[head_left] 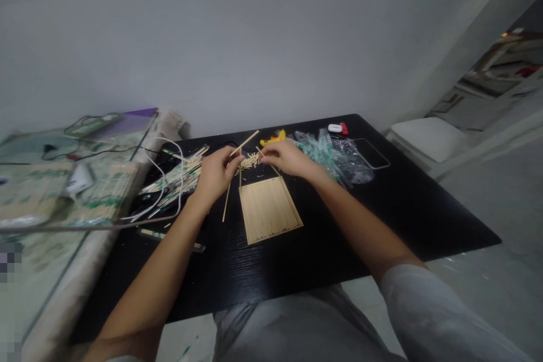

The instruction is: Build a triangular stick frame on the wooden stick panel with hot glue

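My left hand [216,175] is closed, pinching a pale wooden chopstick [248,141] that slants up to the right. Across from it, my right hand [285,156] is also closed, with the end of a thin wooden stick [259,151] showing at its fingertips. Just below both hands lies a flat square panel [269,209] of wooden sticks set side by side, with thin sticks reaching back from its far corners. Behind it is a heap of short cut stick pieces [251,160]. A loose chopstick [226,203] lies left of the panel.
Wrapped chopsticks [176,178] and a white cable [181,172] lie at left on the black table [339,232]. Behind are a yellow tool [274,138] and crumpled plastic wrappers [320,153]. A phone-like object [372,154] and white case [335,128] lie at right.
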Demonstrator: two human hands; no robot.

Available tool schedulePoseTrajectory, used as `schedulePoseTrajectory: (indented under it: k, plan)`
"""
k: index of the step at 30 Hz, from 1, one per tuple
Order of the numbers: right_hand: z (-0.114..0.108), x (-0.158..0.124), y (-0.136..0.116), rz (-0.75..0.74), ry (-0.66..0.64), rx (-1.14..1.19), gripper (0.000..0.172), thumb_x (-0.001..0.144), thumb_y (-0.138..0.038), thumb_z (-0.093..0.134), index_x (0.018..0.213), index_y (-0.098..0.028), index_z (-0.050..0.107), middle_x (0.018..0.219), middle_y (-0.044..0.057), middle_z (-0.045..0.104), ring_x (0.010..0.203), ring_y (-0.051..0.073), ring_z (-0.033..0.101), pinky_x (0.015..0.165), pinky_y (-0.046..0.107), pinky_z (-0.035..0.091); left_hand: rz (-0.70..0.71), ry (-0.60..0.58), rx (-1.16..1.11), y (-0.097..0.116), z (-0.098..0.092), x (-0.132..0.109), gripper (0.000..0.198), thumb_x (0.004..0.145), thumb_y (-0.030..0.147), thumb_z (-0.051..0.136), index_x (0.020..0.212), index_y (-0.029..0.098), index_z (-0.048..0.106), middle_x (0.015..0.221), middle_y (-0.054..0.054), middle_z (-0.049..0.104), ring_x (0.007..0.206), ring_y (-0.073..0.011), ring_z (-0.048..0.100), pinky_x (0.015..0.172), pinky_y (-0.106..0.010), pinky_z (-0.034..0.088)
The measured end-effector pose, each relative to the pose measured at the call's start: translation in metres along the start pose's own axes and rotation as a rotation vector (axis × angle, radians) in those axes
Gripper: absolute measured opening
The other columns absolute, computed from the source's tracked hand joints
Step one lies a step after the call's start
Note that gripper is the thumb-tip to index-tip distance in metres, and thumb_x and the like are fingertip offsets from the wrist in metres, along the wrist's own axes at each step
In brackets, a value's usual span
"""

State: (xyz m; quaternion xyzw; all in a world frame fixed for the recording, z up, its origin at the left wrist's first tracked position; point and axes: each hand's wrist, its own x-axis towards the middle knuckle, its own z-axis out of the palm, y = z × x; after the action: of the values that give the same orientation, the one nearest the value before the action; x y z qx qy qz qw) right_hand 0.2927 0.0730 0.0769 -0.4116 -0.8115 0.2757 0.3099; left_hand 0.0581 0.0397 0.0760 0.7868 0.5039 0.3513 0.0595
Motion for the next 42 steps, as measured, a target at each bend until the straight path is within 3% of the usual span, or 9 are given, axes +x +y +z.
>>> schedulePoseTrajectory:
  k: [11, 17, 21, 24, 26, 42]
  plan:
    - [0.004, -0.001, -0.003, -0.011, -0.01, -0.03, 0.007, 0.09, -0.015, 0.071, 0.088, -0.015, 0.078, 0.079, 0.002, 0.074, 0.074, 0.015, 0.061, 0.073, 0.027, 0.039, 0.032, 0.027, -0.103, -0.002, 0.01, -0.002, 0.017, 0.097, 0.035, 0.061, 0.091, 0.02, 0.068, 0.079, 0.0, 0.067, 0.067, -0.015, 0.054, 0.069, -0.027, 0.041]
    - [0.008, 0.0, 0.001, -0.039, -0.01, -0.005, 0.009, 0.09, -0.014, 0.07, 0.093, -0.015, 0.078, 0.08, 0.002, 0.073, 0.077, 0.016, 0.063, 0.075, 0.026, 0.041, -0.045, 0.026, -0.202, -0.002, 0.019, -0.002, 0.02, 0.094, 0.038, 0.064, 0.092, 0.02, 0.072, 0.08, 0.0, 0.069, 0.067, -0.0151, 0.054, 0.067, -0.027, 0.041]
    - [0.009, -0.001, 0.004, -0.081, 0.026, -0.041, 0.03, 0.092, -0.011, 0.066, 0.12, -0.019, 0.074, 0.086, 0.002, 0.073, 0.081, 0.017, 0.065, 0.08, 0.028, 0.045, -0.077, 0.035, -0.229, -0.002, 0.025, -0.001, 0.022, 0.093, 0.04, 0.064, 0.092, 0.02, 0.073, 0.078, 0.0, 0.068, 0.067, -0.0153, 0.054, 0.066, -0.028, 0.04]
    - [0.01, -0.001, 0.005, -0.123, 0.031, -0.069, 0.054, 0.093, -0.006, 0.06, 0.145, -0.023, 0.059, 0.085, 0.001, 0.071, 0.079, 0.019, 0.063, 0.082, 0.031, 0.047, -0.086, 0.036, -0.245, -0.004, 0.03, 0.001, 0.024, 0.093, 0.042, 0.064, 0.093, 0.02, 0.073, 0.077, 0.001, 0.066, 0.067, -0.0152, 0.052, 0.066, -0.028, 0.04]
    - [0.01, -0.001, 0.005, -0.142, 0.015, -0.079, 0.059, 0.095, -0.005, 0.056, 0.15, -0.025, 0.052, 0.084, 0.0, 0.069, 0.079, 0.02, 0.063, 0.082, 0.032, 0.048, -0.082, 0.045, -0.253, -0.005, 0.033, 0.001, 0.025, 0.093, 0.043, 0.064, 0.093, 0.02, 0.073, 0.076, 0.001, 0.064, 0.067, -0.0151, 0.051, 0.066, -0.028, 0.039]
    - [0.01, 0.0, 0.009, -0.212, 0.13, -0.057, 0.024, 0.097, -0.017, 0.063, 0.12, -0.021, 0.066, 0.092, 0.003, 0.074, 0.087, 0.019, 0.068, 0.084, 0.031, 0.048, -0.066, 0.066, -0.294, -0.008, 0.037, 0.002, 0.023, 0.093, 0.041, 0.066, 0.093, 0.019, 0.073, 0.077, 0.002, 0.065, 0.068, -0.0143, 0.052, 0.066, -0.027, 0.038]
